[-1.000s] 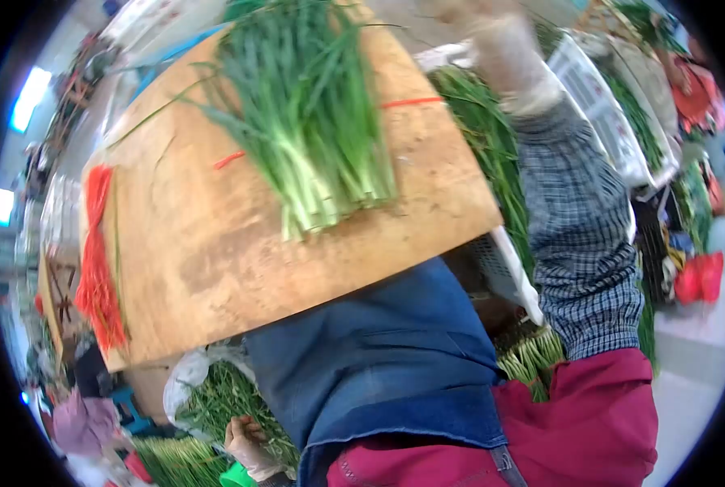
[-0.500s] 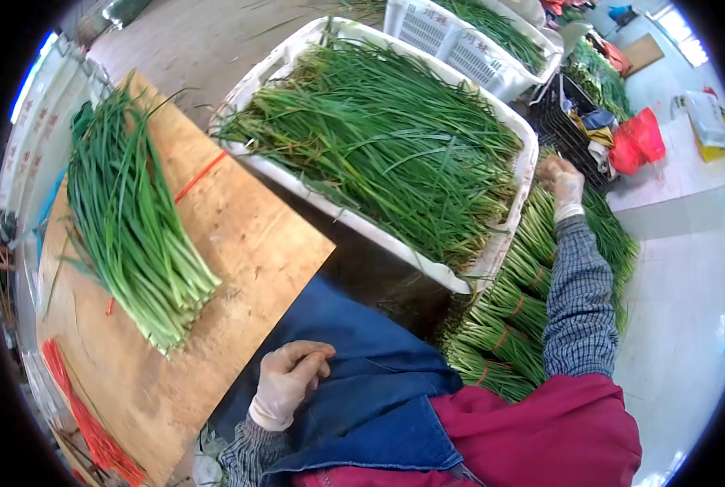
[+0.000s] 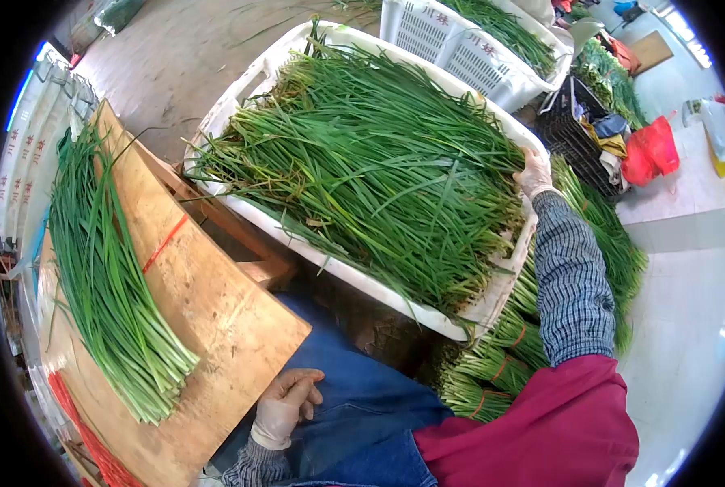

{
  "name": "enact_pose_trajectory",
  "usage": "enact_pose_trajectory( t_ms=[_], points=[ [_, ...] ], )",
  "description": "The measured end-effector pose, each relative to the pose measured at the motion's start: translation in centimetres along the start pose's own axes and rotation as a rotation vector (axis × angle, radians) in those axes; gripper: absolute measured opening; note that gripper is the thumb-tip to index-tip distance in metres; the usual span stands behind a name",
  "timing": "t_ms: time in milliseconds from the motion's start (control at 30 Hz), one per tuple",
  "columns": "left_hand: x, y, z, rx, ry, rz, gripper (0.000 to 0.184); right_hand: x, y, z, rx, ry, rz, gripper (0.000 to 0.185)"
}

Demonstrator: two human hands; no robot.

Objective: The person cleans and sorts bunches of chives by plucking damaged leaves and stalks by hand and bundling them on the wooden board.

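Clearly, the right hand (image 3: pixel 533 173) is at the far right rim of the big white crate (image 3: pixel 469 326), its fingers bent over the edge beside the cut ends of the greens (image 3: pixel 378 154). How firmly they close on the rim, I cannot tell. Those greens fill the crate, lying in a loose, thick layer with long green blades.

The left hand (image 3: pixel 291 406) hovers over the blue apron (image 3: pixel 350 390), just beside the near edge of the wooden surface (image 3: pixel 240 333) — fingers loosely curled, half open, with nothing visible in them. Both hands wear thin, see-through gloves.

On the surface, left of the crate, a bunch (image 3: pixel 123 300) lies with its pale stems toward the person and its leaves away. One red tie (image 3: pixel 166 243) sticks out from beside it, and a bundle of red ties (image 3: pixel 86 438) lies near the surface's left side.

Below the right arm, tied bundles (image 3: pixel 492 369) are stacked next to the crate — red bands around several. Beyond stand another white crate (image 3: pixel 460 53) of greens, a black crate (image 3: pixel 573 134) and a red bag (image 3: pixel 651 152).
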State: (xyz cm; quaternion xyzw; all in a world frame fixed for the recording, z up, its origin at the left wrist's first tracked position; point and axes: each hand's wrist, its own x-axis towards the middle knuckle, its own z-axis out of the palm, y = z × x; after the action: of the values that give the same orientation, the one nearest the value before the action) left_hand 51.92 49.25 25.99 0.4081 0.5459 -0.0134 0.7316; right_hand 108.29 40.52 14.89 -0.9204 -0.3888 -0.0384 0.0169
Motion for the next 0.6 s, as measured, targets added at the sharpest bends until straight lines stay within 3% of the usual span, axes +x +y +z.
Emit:
enact_pose_trajectory(
  t_ms=[33,167,333,433,600],
  points=[
    [0.1,0.1,0.1,-0.003,0.009,-0.018,0.019,0.7,-0.2,0.2,-0.004,-0.095,0.076,0.069],
    [0.8,-0.1,0.4,0.014,0.039,0.000,0.019,2.1,-0.3,0.6,-0.133,-0.095,0.040,0.068],
    [1.0,0.7,0.7,-0.005,0.052,-0.042,0.020,3.7,-2.2,-0.5,-0.154,-0.416,0.228,0.074],
    [1.2,0.3,0.5,-0.034,0.047,-0.034,0.020,4.2,-2.0,-1.1,-0.168,-0.500,0.143,0.077],
    [1.1,0.8,0.5,-0.014,0.053,-0.045,0.021,3.7,0.9,3.4,0.049,-0.358,0.093,0.091]
  ],
)
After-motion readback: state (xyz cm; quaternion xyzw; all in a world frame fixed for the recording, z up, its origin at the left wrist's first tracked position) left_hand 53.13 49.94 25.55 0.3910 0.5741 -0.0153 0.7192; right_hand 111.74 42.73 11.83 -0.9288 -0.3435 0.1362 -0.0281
